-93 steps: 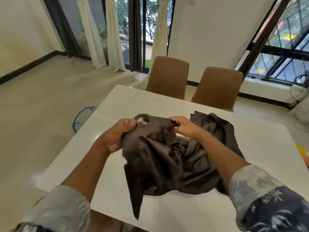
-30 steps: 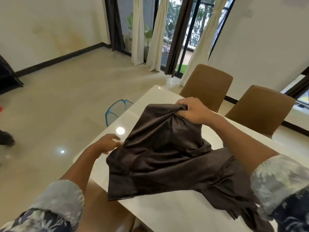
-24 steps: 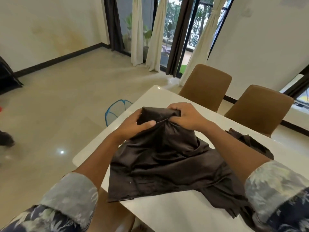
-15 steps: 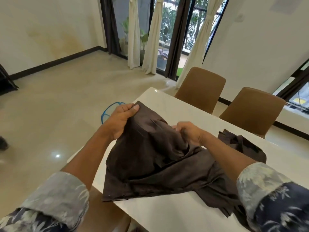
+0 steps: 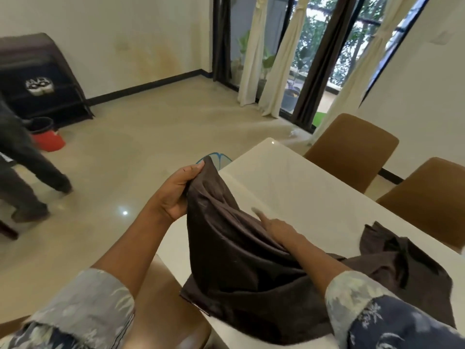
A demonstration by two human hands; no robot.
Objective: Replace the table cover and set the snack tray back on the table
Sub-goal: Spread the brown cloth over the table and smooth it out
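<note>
A dark brown table cover (image 5: 241, 268) lies bunched on the near left part of the white table (image 5: 302, 187). My left hand (image 5: 176, 190) pinches a corner of the cover and lifts it above the table's left edge. My right hand (image 5: 274, 229) rests on top of the cloth with its fingers stretched out and blurred; it grips nothing I can see. The rest of the cover trails in folds toward the right. No snack tray is in view.
Two brown chairs (image 5: 352, 149) (image 5: 427, 197) stand at the table's far side. A blue wire basket (image 5: 214, 157) sits on the floor beyond the left edge. Another person's legs (image 5: 27, 172) are at far left, near a red bucket (image 5: 49, 139) and a dark shoe rack (image 5: 42, 79).
My left hand has carried the cover's corner up and to the left. My right hand has let go of its bunch and now lies flat on the cloth. The view has turned left.
</note>
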